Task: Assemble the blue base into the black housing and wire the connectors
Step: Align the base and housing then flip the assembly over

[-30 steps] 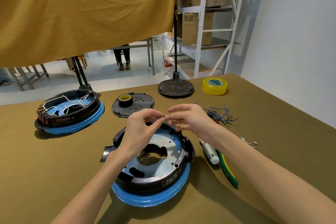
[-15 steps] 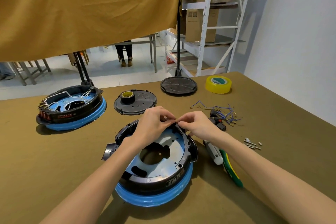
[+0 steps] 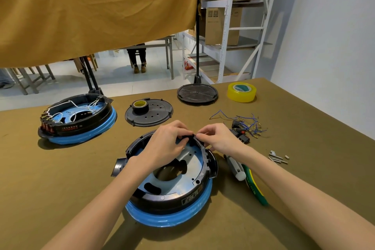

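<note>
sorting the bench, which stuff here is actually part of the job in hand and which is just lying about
In the job:
black housing on its blue base
left hand and right hand at its far rim
loose wires

Lying about:
wired unit
yellow tape
screws

A glossy black plastic housing (image 3: pixel 172 195) sits in a smooth, shiny blue plastic base (image 3: pixel 168 215); its inner plate looks like pale brushed metal with a soft sheen. The housing rests on a matt olive cloth table cover (image 3: pixel 50 189), faintly wrinkled. Right of the housing lies a tool with a white plastic handle (image 3: pixel 236 170) and a green and yellow rubbery grip (image 3: pixel 254 189), with small bright metal screws (image 3: pixel 278 158) further right. Behind the housing lies a matt black plastic disc (image 3: pixel 149 114); further back right, a glossy translucent yellow tape roll (image 3: pixel 241 92). Mustard cloth (image 3: pixel 91 10) hangs above.
</note>
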Demonstrator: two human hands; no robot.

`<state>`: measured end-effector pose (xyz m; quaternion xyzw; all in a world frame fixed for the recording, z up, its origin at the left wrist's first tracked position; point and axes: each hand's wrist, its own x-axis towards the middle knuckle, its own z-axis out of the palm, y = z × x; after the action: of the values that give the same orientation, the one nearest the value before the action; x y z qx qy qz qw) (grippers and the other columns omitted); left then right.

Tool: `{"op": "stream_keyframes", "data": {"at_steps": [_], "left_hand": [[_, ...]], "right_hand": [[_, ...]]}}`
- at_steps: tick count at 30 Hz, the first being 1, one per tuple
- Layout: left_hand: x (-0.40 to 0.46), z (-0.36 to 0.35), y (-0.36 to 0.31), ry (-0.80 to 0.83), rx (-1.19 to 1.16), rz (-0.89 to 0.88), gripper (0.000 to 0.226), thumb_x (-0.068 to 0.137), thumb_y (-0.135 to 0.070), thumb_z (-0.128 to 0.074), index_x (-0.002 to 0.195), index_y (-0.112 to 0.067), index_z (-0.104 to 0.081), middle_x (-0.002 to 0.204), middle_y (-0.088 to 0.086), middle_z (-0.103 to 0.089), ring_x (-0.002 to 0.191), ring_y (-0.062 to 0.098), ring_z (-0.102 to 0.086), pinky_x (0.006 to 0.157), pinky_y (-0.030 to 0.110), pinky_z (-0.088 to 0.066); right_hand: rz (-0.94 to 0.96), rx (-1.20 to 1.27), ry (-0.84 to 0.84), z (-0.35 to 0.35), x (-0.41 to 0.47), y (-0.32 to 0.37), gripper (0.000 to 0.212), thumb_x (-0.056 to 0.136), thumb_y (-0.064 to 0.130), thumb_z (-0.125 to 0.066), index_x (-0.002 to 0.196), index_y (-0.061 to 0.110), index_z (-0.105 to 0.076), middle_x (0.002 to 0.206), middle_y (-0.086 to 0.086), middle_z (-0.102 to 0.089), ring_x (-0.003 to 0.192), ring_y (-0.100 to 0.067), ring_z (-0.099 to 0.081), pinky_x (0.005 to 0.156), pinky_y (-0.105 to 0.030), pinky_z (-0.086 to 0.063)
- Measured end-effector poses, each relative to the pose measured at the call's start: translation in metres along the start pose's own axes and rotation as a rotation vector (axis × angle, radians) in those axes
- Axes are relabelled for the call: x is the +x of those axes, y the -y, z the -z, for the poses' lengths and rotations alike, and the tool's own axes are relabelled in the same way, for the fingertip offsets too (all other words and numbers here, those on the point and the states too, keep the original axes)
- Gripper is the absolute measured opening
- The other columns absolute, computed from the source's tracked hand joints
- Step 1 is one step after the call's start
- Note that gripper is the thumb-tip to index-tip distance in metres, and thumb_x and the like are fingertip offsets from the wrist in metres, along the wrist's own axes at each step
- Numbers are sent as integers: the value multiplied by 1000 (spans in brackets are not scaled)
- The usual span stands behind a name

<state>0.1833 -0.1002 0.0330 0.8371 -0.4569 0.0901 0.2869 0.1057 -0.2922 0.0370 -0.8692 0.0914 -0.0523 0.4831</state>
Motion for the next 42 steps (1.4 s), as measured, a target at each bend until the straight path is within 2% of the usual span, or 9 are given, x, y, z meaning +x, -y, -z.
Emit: {"op": "stream_keyframes", "data": {"at_steps": [5,12,17,22,27,30,35,39,42], "left_hand": [[-8,3,-5,18,83,-28,35,99,-18,-61,134,-26,-66,124,-9,-64,108,12,-59,95,38,-51],[-14,3,-8,77,223,12,36,106,-31,-48,141,-33,-57,129,-6,-50,114,15,-44,98,34,-39],[-19,4,-12,227,122,161,49,107,-20,-38,150,-42,-40,109,-5,-49,109,18,-49,91,36,-42],[-39,19,-15,270,15,309,57,106,-16,-41,157,-39,-31,125,0,-54,110,17,-56,96,40,-51],[-58,28,-32,327,176,389,38,106,-36,-44,139,-25,-58,134,1,-58,115,21,-61,97,42,-53],[-67,24,-40,420,113,415,37,105,-37,-45,105,-12,-72,94,7,-71,85,26,-67,75,42,-54],[-66,13,-48,436,-122,554,45,107,-30,-42,65,-15,-38,52,-2,-31,42,13,-28,51,29,-27],[-45,15,-40,419,-290,732,28,100,-17,-47,74,-9,-39,58,-1,-29,45,13,-28,56,31,-25],[-36,23,-35,423,-322,745,26,96,-9,-47,72,-12,-36,60,2,-28,53,18,-24,63,38,-26]], "right_hand": [[-99,3,33,3,2,4,19,98,34,-67,108,17,-71,103,-7,-73,86,-15,-68,69,-26,-57],[-373,-93,202,6,6,8,65,91,64,-63,124,8,-57,109,-8,-72,94,-18,-71,70,-31,-61],[-423,-138,331,3,16,23,34,90,40,-73,107,13,-61,108,-8,-72,97,-23,-73,85,-38,-63],[-472,-158,340,-3,12,24,33,89,29,-72,110,8,-56,111,-13,-68,95,-30,-75,81,-43,-64],[-493,-148,406,0,-2,19,63,86,45,-80,121,2,-52,113,-15,-67,81,-29,-78,68,-37,-65],[-436,-162,402,5,-4,23,78,83,62,-74,133,9,-48,114,-11,-62,84,-23,-76,64,-32,-63],[-388,-81,297,1,-5,28,53,96,53,-64,124,7,-60,111,-5,-64,80,-18,-66,67,-31,-63],[-423,-19,259,-2,-21,25,57,99,49,-62,139,11,-53,113,-8,-62,87,-21,-71,63,-32,-61],[-540,153,304,-4,-33,25,48,101,39,-62,136,10,-48,112,-21,-65,88,-32,-77,77,-45,-65]]}}
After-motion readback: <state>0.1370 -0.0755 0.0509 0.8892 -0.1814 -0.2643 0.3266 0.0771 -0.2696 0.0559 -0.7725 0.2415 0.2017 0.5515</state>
